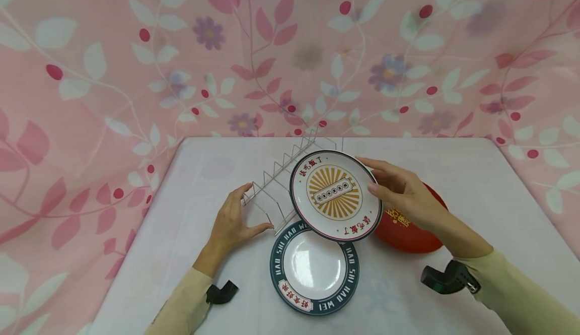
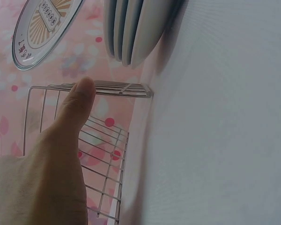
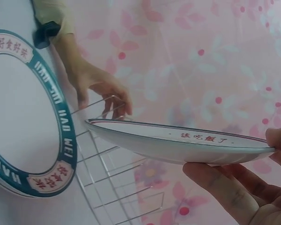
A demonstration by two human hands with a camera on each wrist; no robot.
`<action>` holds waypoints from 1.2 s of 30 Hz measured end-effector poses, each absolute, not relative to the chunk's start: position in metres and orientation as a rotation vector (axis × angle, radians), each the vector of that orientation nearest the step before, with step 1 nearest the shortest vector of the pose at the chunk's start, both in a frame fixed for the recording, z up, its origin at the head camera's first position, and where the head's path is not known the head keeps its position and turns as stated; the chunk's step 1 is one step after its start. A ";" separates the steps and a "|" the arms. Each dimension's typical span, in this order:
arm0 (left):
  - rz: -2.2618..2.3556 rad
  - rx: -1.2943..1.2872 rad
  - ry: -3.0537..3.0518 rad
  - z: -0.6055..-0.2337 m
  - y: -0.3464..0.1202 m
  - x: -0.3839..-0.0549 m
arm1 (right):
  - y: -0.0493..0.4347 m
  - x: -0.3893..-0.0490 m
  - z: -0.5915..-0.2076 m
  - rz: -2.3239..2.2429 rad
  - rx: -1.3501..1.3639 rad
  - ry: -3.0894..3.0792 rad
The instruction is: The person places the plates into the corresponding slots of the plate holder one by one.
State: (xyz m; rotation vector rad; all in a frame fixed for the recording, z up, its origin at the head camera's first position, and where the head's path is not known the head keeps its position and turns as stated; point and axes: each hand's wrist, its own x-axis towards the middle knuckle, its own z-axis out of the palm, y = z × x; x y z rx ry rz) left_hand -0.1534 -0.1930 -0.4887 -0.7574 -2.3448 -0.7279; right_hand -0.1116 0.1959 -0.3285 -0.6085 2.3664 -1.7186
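In the middle of the frame, a white plate [image 1: 335,196] was pinched at its right edge by the right hand [image 1: 405,194]. The long rack [image 1: 272,178] was set just left, slanting toward the upper right, its lower-left end gripped by the left hand [image 1: 230,224].

- Sunburst plate [image 1: 335,209]: white, with a golden ray pattern, red characters, and a dark rim line edged inside by a thin red one.
- Lettered plate [image 1: 312,272]: white centre, dark teal border, white letters, red characters on pale labels.
- Round item [image 1: 410,240]: red, gold characters.
- Wire rack [image 2: 117,88]: silver.
- Tabletop [image 1: 476,189]: white.
- Backdrop [image 1: 176,68]: pink, with white and pink leaves, red dots, purplish flowers.
- Sleeves [image 1: 521,289]: beige.
- Wrist devices [image 1: 446,278]: black.
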 end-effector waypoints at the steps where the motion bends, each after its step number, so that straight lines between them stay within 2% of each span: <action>1: -0.727 -0.755 -2.348 -0.489 -0.193 -0.153 | 0.195 -0.114 -0.327 -1.723 -0.622 2.362; 10: -0.715 -0.746 -2.365 -0.490 -0.193 -0.153 | 0.186 -0.148 -0.306 -1.803 -0.758 2.301; 19: -0.727 -0.773 -2.308 -0.488 -0.194 -0.155 | 0.159 -0.173 -0.290 -1.735 -0.631 2.326; 30: -0.742 -0.778 -2.314 -0.489 -0.194 -0.155 | 0.132 -0.193 -0.293 -1.702 -0.586 2.353; 36: -0.731 -0.775 -2.331 -0.491 -0.194 -0.155 | 0.120 -0.195 -0.308 -1.644 -0.545 2.355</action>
